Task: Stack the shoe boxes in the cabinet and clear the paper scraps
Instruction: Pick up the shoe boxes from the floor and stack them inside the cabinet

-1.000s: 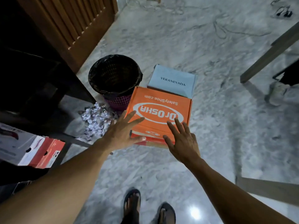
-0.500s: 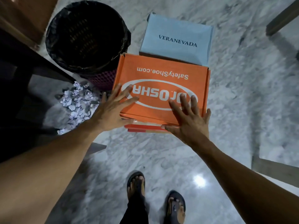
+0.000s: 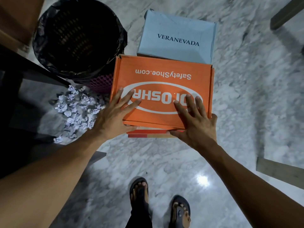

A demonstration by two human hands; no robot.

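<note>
Both hands point(image 3: 115, 115) point(image 3: 196, 122) farther onto orange box point(image 3: 164, 69)

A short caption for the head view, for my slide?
Left hand and right hand rest on the orange box beside paper scraps.

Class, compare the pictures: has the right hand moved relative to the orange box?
Yes. The right hand has advanced over the orange box, from its near edge onto the logo.

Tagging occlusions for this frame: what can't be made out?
Head view:
Red-striped box under the orange cardboard shoe box: only its near edge shows.
Black-lined mesh waste bin: interior too dark, top cropped.
Pale blue cardboard box: near side behind the orange box.
Logo ends: covered by left hand and right hand.
</note>
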